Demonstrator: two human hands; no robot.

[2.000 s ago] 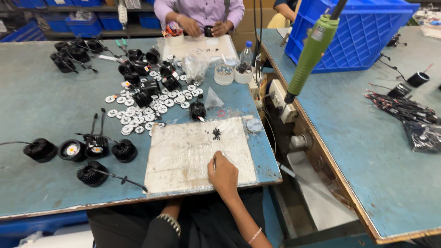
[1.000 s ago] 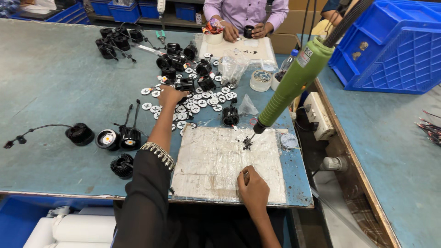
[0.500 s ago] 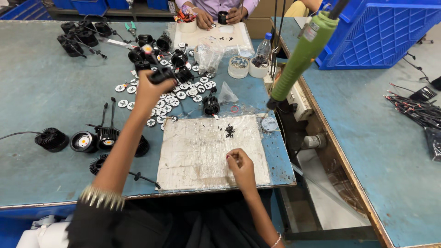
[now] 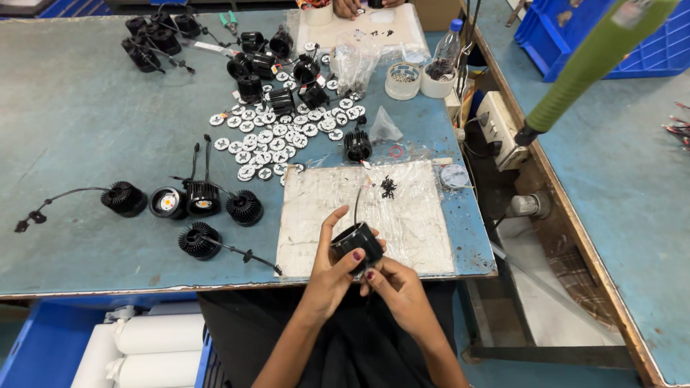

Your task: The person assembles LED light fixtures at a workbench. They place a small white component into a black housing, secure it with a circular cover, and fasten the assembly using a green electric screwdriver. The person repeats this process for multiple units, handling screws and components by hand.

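Observation:
Both of my hands hold one black finned lamp housing (image 4: 357,241) with a thin black wire, just above the near edge of the white work mat (image 4: 316,215). My left hand (image 4: 330,269) cups it from the left. My right hand (image 4: 395,284) grips it from below on the right. A small pile of black screws (image 4: 388,187) lies on the mat beyond. Left of the mat sit several more black housings (image 4: 244,207), some with wires. Many white round discs (image 4: 277,136) are spread farther back.
A green powered screwdriver (image 4: 575,68) hangs at the upper right. White cups (image 4: 402,80), a bottle (image 4: 447,44) and plastic bags stand at the back. Another person's hands (image 4: 359,7) work at the far end. A blue crate (image 4: 596,36) sits on the right bench.
My left hand reached out to the far group of housings, picked one up and brought it back. Now both hands hold it over the mat's near edge.

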